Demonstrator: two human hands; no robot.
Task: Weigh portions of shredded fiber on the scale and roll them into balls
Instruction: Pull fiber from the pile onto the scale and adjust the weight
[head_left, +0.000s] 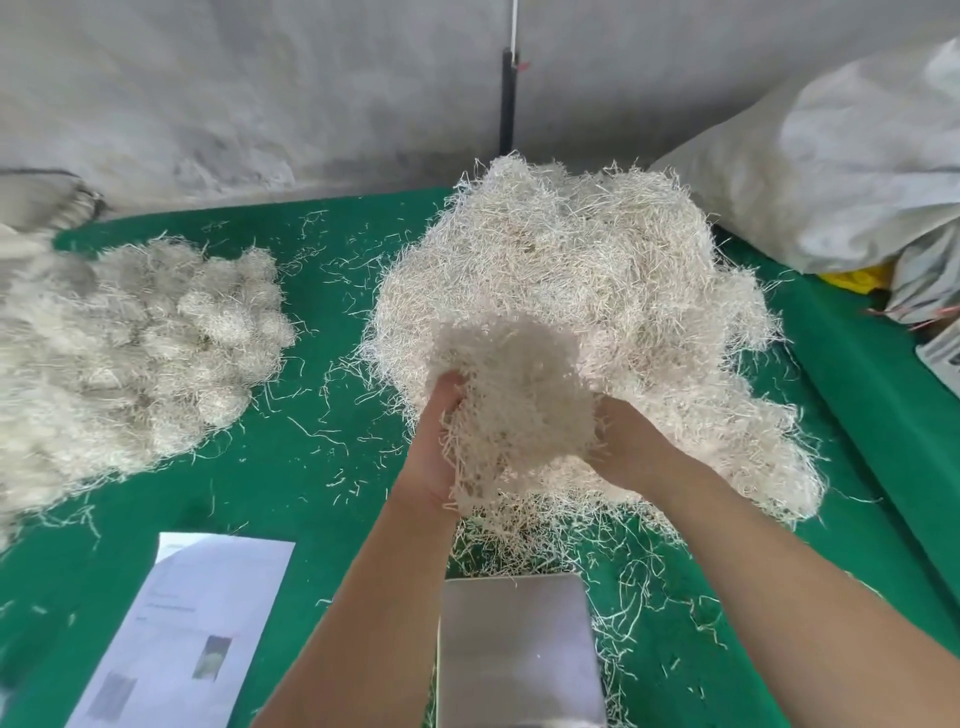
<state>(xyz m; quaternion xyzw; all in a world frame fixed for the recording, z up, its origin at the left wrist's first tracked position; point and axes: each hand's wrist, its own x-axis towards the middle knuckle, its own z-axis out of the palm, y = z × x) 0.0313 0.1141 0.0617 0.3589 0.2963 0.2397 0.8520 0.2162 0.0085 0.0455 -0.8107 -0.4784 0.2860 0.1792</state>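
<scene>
Head view: left hand (439, 441) and right hand (631, 447), fingers curled round a fiber clump (514, 405), hold it above the pile (571, 291), beyond the scale (519, 649). The loose clump could shed strands onto the tabletop (291, 467), or snag the pile, skewing the portion.

Hidden, cropped and illegible items, head view

Clump of shredded fiber (511, 405) is covering the fingers of left hand (434, 441) and right hand (631, 447); scale (517, 649) is running off the near edge, display unseen; pile of rolled balls (119, 343) is being cropped at left; printed sheet (192, 629) text is blurring beyond reading; white sack (841, 171) is being cut at right.
</scene>
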